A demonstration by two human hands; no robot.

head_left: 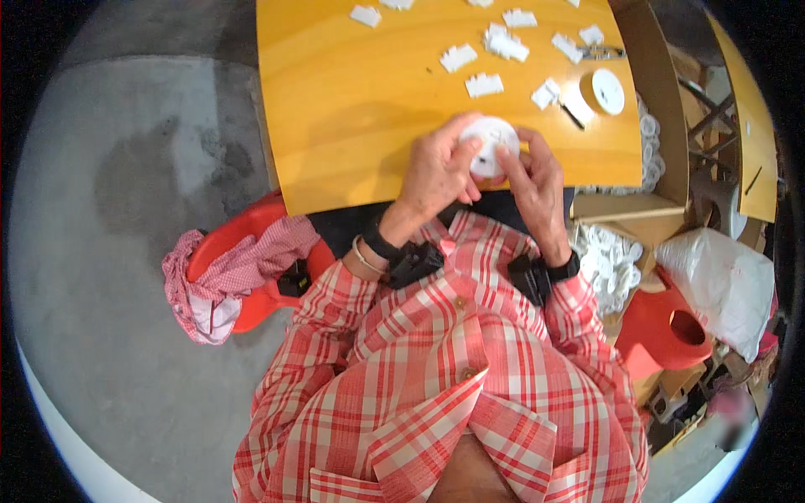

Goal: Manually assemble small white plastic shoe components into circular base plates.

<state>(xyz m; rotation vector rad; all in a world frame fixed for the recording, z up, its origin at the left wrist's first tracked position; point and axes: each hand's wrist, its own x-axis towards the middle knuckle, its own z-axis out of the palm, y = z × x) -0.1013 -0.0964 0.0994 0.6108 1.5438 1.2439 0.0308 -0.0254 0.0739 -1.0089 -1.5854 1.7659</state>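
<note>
Both hands hold a round white plastic disc-shaped part (489, 144) just above the near edge of the yellow table (335, 126). My left hand (436, 168) grips its left side, the thumb pressing on the face. On the other side, my right hand (537, 180) has its thumb on the face and its fingers around the rim. Small marks or slots show on the disc, too small to make out. Beyond the hands lie several flat white notched pieces (484, 85). A slim black-handled tool (573, 116) rests to the right, near a round white-faced part with a yellowish side (607, 91).
Grey-handled pliers (602, 53) lie at the table's right edge. Cardboard boxes (671, 159) with white rings (607, 261) stand to the right, beside a red plastic stool (658, 331) and a clear bag (721, 281). At left, checked cloth (251, 260) drapes a red chair (247, 314).
</note>
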